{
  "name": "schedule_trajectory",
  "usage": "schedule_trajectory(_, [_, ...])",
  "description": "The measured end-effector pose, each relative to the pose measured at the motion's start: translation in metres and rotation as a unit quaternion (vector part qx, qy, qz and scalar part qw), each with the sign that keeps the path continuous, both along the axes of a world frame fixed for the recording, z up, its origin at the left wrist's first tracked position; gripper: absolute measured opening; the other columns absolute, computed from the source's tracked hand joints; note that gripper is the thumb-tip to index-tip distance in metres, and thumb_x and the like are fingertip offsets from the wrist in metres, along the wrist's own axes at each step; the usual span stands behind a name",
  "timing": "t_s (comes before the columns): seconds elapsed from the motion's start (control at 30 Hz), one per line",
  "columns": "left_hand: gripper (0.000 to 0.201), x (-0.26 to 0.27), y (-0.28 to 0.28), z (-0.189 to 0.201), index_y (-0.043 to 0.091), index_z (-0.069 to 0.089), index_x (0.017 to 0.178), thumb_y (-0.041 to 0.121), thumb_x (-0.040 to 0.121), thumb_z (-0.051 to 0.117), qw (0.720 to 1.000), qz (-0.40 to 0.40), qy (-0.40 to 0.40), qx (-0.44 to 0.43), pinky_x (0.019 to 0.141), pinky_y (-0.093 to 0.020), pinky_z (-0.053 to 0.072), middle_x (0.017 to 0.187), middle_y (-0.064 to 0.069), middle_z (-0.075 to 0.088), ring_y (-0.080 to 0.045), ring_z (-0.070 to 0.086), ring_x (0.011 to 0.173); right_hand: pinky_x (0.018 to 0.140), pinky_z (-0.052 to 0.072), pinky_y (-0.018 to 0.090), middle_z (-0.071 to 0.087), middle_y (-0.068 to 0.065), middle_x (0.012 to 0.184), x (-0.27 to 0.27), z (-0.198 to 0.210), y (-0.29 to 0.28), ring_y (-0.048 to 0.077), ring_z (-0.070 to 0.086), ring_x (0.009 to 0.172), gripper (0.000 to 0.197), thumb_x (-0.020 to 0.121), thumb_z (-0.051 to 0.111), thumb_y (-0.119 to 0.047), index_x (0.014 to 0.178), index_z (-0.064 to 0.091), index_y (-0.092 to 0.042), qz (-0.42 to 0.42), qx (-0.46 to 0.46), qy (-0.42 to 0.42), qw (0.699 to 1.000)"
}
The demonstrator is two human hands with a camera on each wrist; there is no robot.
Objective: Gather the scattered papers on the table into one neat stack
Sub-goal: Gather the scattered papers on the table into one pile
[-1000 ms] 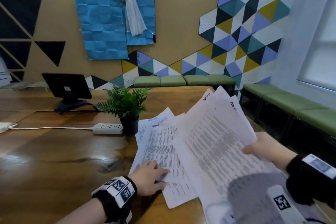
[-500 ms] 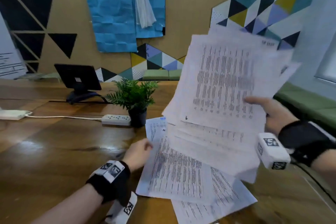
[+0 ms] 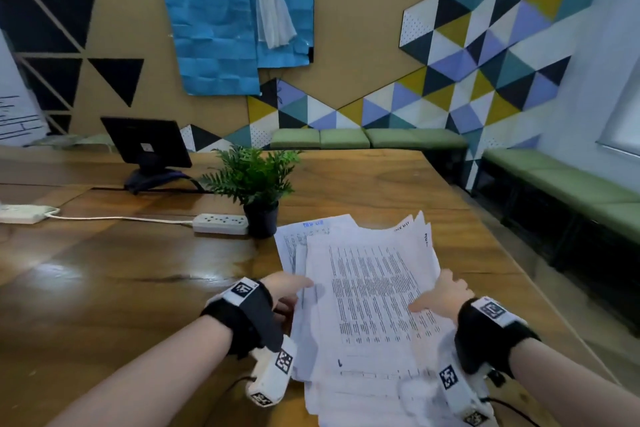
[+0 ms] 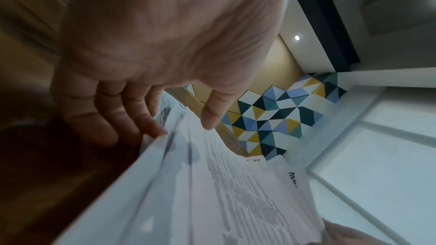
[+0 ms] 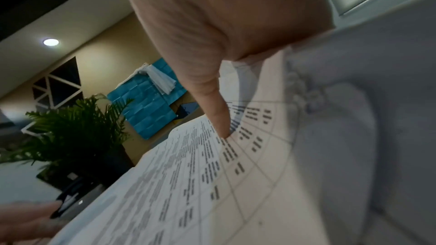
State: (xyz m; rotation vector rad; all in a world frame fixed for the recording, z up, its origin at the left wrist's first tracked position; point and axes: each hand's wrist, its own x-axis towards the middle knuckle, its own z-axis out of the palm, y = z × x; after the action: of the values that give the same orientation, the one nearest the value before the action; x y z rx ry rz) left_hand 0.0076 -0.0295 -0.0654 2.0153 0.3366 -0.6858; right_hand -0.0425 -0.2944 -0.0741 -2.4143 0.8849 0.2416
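Papers (image 3: 372, 291): white printed sheets in a loose, overlapping pile on the table (image 3: 104, 288), toward its right edge and near side. Long axis runs from the near edge away toward the far edge, leaning slightly left at the far end. Sheet edges are not flush; far corners fan out, with two or three corners showing past the top sheet. The top sheet carries columns of dark print, lines running across the short axis.

Left hand (image 3: 289, 291): at the pile's left long edge. Fingers (image 4: 151, 124) curl under and against the sheet edges, thumb (image 4: 210, 111) on top; it pinches the papers.

Right hand (image 3: 445, 296): at the pile's right long edge. Thumb (image 5: 212, 103) presses down on the top sheet's printed face; the other fingers go behind the edge and are hidden, so a full grip cannot be confirmed, though the thumb clamps the papers.

Plant (image 3: 254, 184): small green fern in a dark pot, just beyond the pile's far left corner, apart from it.

Power strip (image 3: 221, 222): white, touching or just beside the pot's left, cord running to the left edge.

Monitor (image 3: 147, 146): dark, on a stand, at the far left, back facing the viewer.
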Motion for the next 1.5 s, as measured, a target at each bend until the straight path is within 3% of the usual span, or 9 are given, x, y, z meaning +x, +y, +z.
schedule_trajectory(0.2, [0.068,0.003,-0.029,-0.010,0.000,0.018,0.150,0.028,0.095,0.048,0.994,-0.059,-0.091,0.034,0.112,-0.033,0.034,0.155,-0.014,0.030,-0.032,0.036,0.139,0.085,0.051,0.038,0.063,0.023,0.119,-0.001,0.001,-0.014,0.036,0.060,0.109,0.050,0.073,0.072,0.005,0.120,0.057,0.013,-0.025,0.193,-0.030,0.980])
schedule_trajectory(0.4, [0.071,-0.001,-0.030,0.003,0.015,0.006,0.154,0.057,0.097,0.013,0.943,-0.251,-0.114,0.188,0.121,-0.042,0.014,0.161,-0.014,0.016,-0.036,0.017,0.147,0.086,0.053,0.041,0.066,0.017,0.114,-0.024,0.011,-0.029,0.035,0.062,0.104,0.044,0.079,0.050,0.017,0.118,0.060,0.000,0.022,0.238,-0.098,0.966])
schedule_trajectory(0.67, [0.049,0.000,0.002,-0.013,0.006,0.018,0.151,0.007,0.102,0.021,0.932,-0.266,-0.168,0.179,0.113,-0.033,0.019,0.156,-0.017,0.026,-0.031,0.029,0.138,0.083,0.045,0.039,0.063,0.020,0.108,-0.042,0.045,-0.083,0.035,0.060,0.093,0.047,0.081,0.053,0.015,0.123,0.056,-0.005,-0.030,0.212,-0.256,0.943])
schedule_trajectory(0.87, [0.057,-0.017,0.025,-0.002,0.021,0.034,0.145,0.051,0.097,0.031,0.826,-0.457,-0.183,0.275,0.112,-0.034,0.032,0.144,0.000,0.032,-0.022,0.041,0.130,0.091,0.048,0.051,0.065,0.020,0.104,-0.037,0.090,-0.114,0.028,0.063,0.077,0.045,0.087,0.049,0.011,0.130,0.052,-0.001,-0.134,0.347,-0.380,0.847])
schedule_trajectory(0.97, [0.058,-0.016,0.035,-0.002,0.024,0.037,0.144,0.055,0.095,0.031,0.822,-0.476,-0.170,0.263,0.113,-0.033,0.032,0.145,0.004,0.033,-0.017,0.042,0.130,0.063,0.061,0.038,0.073,0.019,0.095,-0.026,0.101,-0.104,0.026,0.071,0.069,0.028,0.091,0.047,0.001,0.116,0.061,-0.002,-0.135,0.455,-0.363,0.802])
schedule_trajectory(1.1, [0.046,-0.012,0.045,-0.001,0.022,0.055,0.131,0.046,0.098,0.036,0.881,-0.399,-0.173,0.188,0.112,-0.030,0.032,0.138,0.003,0.049,-0.013,0.046,0.127,0.097,0.049,0.045,0.069,0.018,0.109,-0.009,0.076,-0.062,0.037,0.057,0.116,0.035,0.093,0.046,-0.002,0.125,0.056,0.005,-0.122,0.482,-0.275,0.823])
schedule_trajectory(1.23, [0.043,0.001,0.041,-0.010,0.009,0.058,0.120,0.038,0.093,0.043,0.988,-0.060,-0.136,-0.040,0.087,-0.035,0.044,0.096,-0.004,0.068,-0.023,0.063,0.091,0.100,0.043,0.050,0.058,0.023,0.126,0.004,0.020,-0.030,0.042,0.054,0.119,0.043,0.084,0.058,-0.001,0.127,0.055,0.006,-0.094,0.418,-0.135,0.893])
schedule_trajectory(1.37, [0.054,0.007,0.024,0.002,0.007,0.046,0.132,0.046,0.095,0.043,0.990,0.075,-0.011,-0.117,0.074,-0.035,0.046,0.117,-0.016,0.058,-0.027,0.056,0.098,0.098,0.044,0.043,0.056,0.025,0.128,0.002,-0.003,0.001,0.038,0.053,0.114,0.043,0.085,0.056,0.005,0.127,0.050,0.013,-0.088,0.277,-0.067,0.954])
schedule_trajectory(1.5, [0.027,0.011,0.011,0.003,0.006,0.052,0.096,0.030,0.087,0.062,0.995,0.052,0.033,-0.074,0.070,-0.035,0.048,0.086,-0.011,0.055,-0.023,0.055,0.076,0.100,0.043,0.045,0.050,0.016,0.134,-0.003,-0.001,0.003,0.040,0.046,0.124,0.059,0.078,0.068,-0.011,0.130,0.045,0.006,-0.074,0.212,-0.021,0.974])
